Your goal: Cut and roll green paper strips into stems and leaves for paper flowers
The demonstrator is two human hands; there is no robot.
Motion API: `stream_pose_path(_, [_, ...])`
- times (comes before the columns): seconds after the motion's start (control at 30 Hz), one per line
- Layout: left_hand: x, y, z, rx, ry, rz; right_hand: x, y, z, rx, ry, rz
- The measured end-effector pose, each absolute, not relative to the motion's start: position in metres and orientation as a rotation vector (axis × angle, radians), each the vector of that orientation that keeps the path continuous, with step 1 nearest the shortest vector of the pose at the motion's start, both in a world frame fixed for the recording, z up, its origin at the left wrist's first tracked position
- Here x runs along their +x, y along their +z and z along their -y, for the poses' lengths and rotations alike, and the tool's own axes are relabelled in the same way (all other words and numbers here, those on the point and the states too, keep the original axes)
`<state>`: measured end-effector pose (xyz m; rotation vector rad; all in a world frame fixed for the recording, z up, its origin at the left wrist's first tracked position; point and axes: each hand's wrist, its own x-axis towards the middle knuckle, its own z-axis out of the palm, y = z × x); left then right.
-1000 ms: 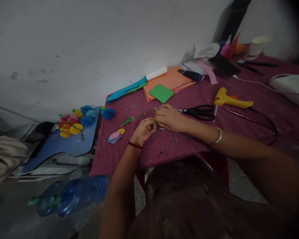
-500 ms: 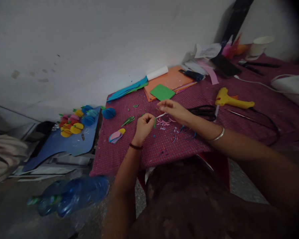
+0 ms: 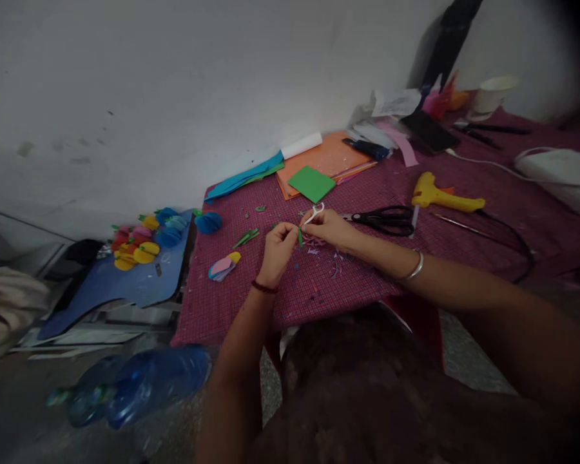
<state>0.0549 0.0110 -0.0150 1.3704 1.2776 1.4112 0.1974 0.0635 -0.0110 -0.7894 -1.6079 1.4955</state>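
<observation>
Left hand [image 3: 276,247] pinching green strip [image 3: 300,239] | maroon tablecloth [image 3: 251,290] | white wall [image 3: 174,96]

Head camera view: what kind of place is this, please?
Probably a home paper-craft corner: coloured paper sheets, black scissors and a yellow glue gun lie on a cloth-covered table against a plain wall, with paper balls alongside.

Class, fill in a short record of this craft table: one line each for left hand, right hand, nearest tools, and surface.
left hand: left hand pinches a small green strip
right hand: right hand holds a thin white strip
nearest tools: black scissors, yellow glue gun
surface: red checked cloth, littered with paper scraps
</observation>
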Motion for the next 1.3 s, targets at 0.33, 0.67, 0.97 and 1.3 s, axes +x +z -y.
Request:
stream_pose_path(0.33, [0.055, -0.016, -0.012, 0.864, 1.271, -0.965, 0.203, -0.012, -0.066, -0.600, 0.609, 2.095])
stream_pose_path(0.67, [0.052, -0.017, -0.012, 0.800, 1.236, -0.933, 0.209, -0.012, -0.066, -0.350, 0.376, 2.239])
stream_pose_path(0.97, [0.044, -0.003, -0.007, 1.466, 1.279, -1.223, 0.209, -0.013, -0.076, -0.661, 1.726, 1.682])
stream_pose_path(1.3, [0.041, -0.009, -0.012, 1.628, 1.114, -1.440, 0.203, -0.018, -0.072, -0.679, 1.511, 1.906])
